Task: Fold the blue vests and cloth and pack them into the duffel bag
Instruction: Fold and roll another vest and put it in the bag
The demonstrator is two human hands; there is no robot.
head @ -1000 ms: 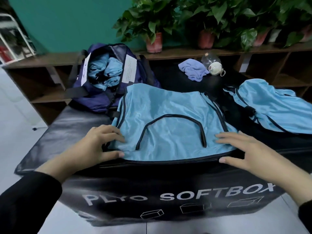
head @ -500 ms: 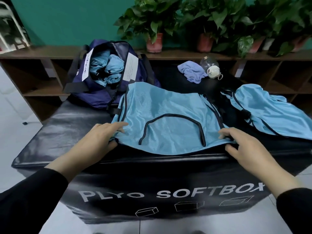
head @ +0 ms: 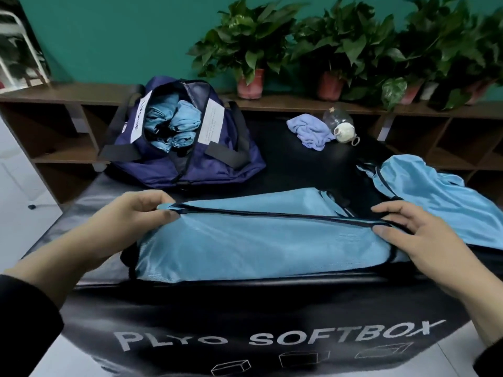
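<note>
A light blue vest [head: 258, 240] with dark trim lies across the front of the black soft box [head: 245, 317], its near half lifted and doubled over toward the back. My left hand [head: 136, 213] pinches the trimmed edge at the left end. My right hand [head: 413, 235] pinches the same edge at the right end. A navy duffel bag [head: 187, 159] stands open at the back left, with rolled blue vests [head: 171, 121] inside. Another blue vest [head: 435, 200] lies loose at the right. A crumpled lavender cloth [head: 307, 131] rests at the back centre.
A clear bottle and a small white teapot [head: 344, 129] sit beside the cloth. Behind the box runs a brown wooden shelf [head: 272, 104] carrying potted plants [head: 250, 50]. White floor [head: 21, 213] shows at the left.
Both hands went from lying flat on the vest's near corners to gripping its trimmed hem and lifting it away from me, folding the vest in half. The camera has moved closer.
</note>
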